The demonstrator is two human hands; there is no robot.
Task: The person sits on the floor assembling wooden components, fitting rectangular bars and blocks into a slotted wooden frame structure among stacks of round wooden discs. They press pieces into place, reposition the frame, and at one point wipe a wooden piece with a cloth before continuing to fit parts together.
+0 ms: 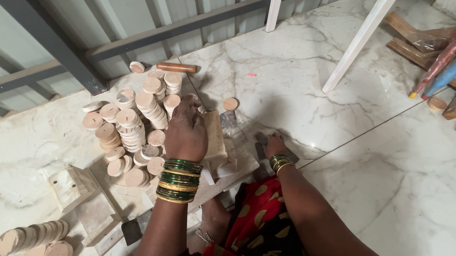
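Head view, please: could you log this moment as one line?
left hand: reaching at wooden discs, grip unclear | right hand: pressed on floor | wooden block: beside left hand

pale tan wooden discs [137, 121], green-gold bangles [179, 180], white veined marble floor [338, 162]

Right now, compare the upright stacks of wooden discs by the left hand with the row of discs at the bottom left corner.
The upright stacks stand as columns with flat faces up; the corner row lies on its side, discs on edge. The stacks sit right beside the left hand; the row lies apart, near the picture's edge. The stacks are many; the row is one. Both are pale round wooden discs on the marble floor.
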